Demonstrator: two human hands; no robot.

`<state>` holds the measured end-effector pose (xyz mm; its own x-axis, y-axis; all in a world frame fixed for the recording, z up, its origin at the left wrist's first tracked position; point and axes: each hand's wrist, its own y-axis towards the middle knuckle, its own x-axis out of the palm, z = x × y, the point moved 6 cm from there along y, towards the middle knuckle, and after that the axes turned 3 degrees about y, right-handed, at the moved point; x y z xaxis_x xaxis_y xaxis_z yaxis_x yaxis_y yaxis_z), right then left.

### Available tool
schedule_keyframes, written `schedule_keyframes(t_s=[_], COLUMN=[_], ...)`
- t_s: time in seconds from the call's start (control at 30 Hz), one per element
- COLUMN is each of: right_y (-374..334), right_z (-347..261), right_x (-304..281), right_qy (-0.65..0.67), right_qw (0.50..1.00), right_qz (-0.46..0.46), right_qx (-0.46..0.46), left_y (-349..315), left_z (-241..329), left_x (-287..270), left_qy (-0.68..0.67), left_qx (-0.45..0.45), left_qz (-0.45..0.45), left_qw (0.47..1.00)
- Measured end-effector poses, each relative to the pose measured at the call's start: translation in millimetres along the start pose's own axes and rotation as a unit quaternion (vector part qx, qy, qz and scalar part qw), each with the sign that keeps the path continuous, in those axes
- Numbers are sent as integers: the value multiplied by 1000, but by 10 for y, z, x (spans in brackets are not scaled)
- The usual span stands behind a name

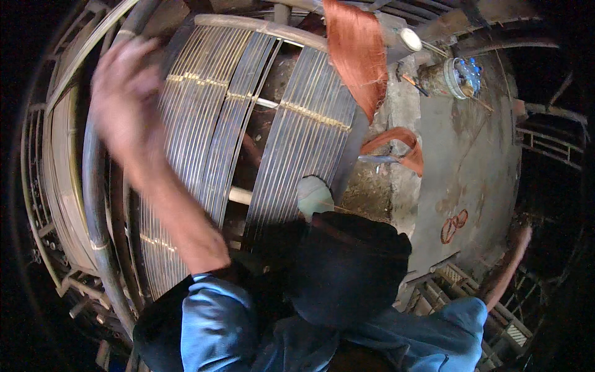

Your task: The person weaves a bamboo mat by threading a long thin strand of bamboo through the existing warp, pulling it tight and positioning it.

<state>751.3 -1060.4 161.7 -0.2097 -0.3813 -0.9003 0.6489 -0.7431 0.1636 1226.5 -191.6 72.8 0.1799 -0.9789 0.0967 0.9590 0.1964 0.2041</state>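
My left hand is raised at the upper left, smeared by motion, over the left edge of a slatted bamboo platform. It is near a thick dark bamboo pole; I cannot make out whether it touches the pole or holds anything. The platform's long dark slats have pale joints, and an open gap runs between two groups of them. Out to the right stretches my right forearm, its end fading into shadow, so the fingers of my right hand cannot be made out.
Rust-orange fibrous cloth hangs over the platform's far right corner. A similar strip lies on a concrete ledge. Further right are a bucket with blue items and an orange loop. My grey-green shoe is on the slats.
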Motion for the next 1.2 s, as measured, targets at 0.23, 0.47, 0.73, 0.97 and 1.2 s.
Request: schedule_keyframes(t_s=[0.23,0.47,0.73,0.97,1.2], right_y=[-1499,-1184,-470,-1761,-2130], right_z=[-4785,-4605,-4154,-6817,-7390], right_x=[319,220,1110,-64,-64], right_qy=[638,720,-38,544,557], right_qw=[485,335,914,717,675], right_qz=[-598,-608,-278,-97,-82], right_qx=[7,1,-294,-425,-477], left_y=[-2454,-3197,-1731,-1721,-1761], left_z=[-698,-1667,-2421,-3053,-3053], left_x=[2979,2425,816,815,944], left_qy=[-218,-89,226,71,-62], left_qx=[-103,-278,-197,-481,-563], left_qz=[-511,-646,-15,24,-21], left_qw=[825,705,954,874,824])
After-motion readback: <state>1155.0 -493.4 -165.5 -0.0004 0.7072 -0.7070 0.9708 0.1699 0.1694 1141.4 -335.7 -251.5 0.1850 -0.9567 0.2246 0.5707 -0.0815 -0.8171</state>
